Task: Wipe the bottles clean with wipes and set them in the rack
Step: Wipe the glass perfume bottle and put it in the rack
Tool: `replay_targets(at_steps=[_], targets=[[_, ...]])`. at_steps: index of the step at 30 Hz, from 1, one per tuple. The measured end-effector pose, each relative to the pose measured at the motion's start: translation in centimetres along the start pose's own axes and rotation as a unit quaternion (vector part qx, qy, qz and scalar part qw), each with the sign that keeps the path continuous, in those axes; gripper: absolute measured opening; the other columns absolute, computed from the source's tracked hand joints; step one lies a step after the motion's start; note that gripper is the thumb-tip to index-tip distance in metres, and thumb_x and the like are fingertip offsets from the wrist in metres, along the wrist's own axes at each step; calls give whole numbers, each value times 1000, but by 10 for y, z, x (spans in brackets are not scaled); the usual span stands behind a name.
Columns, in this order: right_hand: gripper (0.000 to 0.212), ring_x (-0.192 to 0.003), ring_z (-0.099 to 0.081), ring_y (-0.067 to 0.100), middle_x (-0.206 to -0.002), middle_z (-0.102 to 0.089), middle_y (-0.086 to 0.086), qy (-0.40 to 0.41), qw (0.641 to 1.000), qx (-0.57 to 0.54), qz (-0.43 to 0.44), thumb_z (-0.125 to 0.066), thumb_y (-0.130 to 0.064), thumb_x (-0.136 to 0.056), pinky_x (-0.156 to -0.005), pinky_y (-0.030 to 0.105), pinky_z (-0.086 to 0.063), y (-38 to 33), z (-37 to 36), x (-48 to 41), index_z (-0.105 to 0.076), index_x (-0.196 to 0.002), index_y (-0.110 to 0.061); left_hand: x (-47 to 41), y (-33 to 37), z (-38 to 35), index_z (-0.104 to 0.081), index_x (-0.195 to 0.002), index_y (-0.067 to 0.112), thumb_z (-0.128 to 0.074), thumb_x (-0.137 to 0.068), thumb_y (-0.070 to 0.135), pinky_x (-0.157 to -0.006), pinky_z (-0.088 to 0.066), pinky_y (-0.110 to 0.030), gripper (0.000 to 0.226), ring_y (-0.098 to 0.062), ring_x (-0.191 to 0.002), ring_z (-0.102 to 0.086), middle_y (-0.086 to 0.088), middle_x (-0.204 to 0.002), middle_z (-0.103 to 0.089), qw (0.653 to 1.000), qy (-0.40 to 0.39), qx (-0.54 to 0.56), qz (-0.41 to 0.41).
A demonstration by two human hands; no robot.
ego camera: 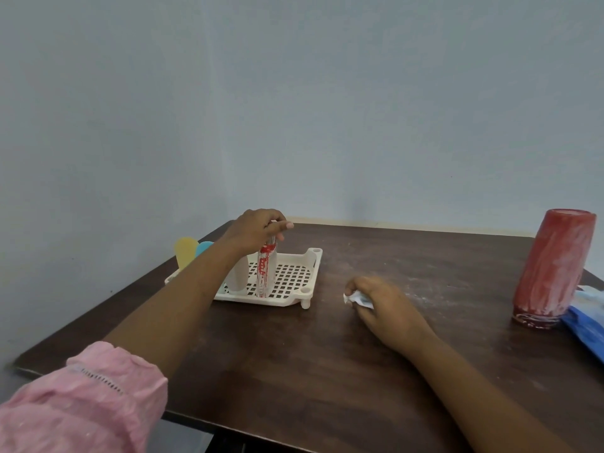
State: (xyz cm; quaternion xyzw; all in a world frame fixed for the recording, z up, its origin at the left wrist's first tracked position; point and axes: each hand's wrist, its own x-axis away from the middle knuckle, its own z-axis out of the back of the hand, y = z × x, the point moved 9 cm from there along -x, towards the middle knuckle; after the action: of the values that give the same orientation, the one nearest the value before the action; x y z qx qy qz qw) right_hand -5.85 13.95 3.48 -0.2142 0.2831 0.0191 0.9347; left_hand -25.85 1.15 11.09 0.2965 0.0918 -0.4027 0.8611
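A clear bottle with red markings (265,273) stands upright in the cream plastic rack (294,297), and my left hand (255,230) grips its top from above. A pale bottle (238,274) stands in the rack just left of it, partly behind my forearm. My right hand (385,308) rests on the dark wooden table (310,371) to the right of the rack, holding a crumpled white wipe (354,299). A large red bottle smeared with white (552,269) stands upside down at the right edge.
A blue wipes pack (588,325) lies beside the red bottle at the far right. Yellow (185,251) and blue (205,247) plastic pieces stick up behind the rack's left end. White dust streaks the table. A wall is close behind.
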Motion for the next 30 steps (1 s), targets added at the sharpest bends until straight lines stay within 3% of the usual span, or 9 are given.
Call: replay_targets(at_steps=[5, 17, 23, 30], targets=[[12, -88, -54, 9, -98, -62, -9, 2, 1000, -4, -3, -57, -16, -90, -74, 24, -43, -2, 3, 1, -61, -98, -23, 1, -8, 5, -63, -108, 19, -50, -94, 48, -83, -54, -37, 35, -18, -89, -65, 2, -95, -69, 999, -13, -31, 16], [12, -86, -54, 5, -94, -62, -12, 14, 1000, -11, 3, -59, -15, -86, -75, 23, -44, 1, 7, 3, -61, -93, -25, 2, -2, 3, -65, -103, 20, -51, -93, 47, -84, -53, -39, 32, -19, -91, -66, 0, -96, -70, 1000, -22, -6, 18], [13, -86, -54, 3, -95, -62, -13, 12, 1000, -15, 4, -59, -15, -87, -73, 16, -40, 0, 7, 3, -61, -93, -26, 5, -7, 4, -65, -104, 17, -51, -93, 48, -83, -50, -36, 35, -19, -91, -64, -1, -97, -70, 999, -38, -4, 34], [13, -88, -55, 5, -97, -62, -11, 16, 1000, -17, 5, -59, -15, -87, -75, 24, -45, -2, 9, 6, -61, -94, -26, 6, -4, 6, -65, -105, 18, -54, -92, 46, -81, -42, -30, 33, -16, -96, -57, -1, -108, -65, 999, -40, -3, 36]])
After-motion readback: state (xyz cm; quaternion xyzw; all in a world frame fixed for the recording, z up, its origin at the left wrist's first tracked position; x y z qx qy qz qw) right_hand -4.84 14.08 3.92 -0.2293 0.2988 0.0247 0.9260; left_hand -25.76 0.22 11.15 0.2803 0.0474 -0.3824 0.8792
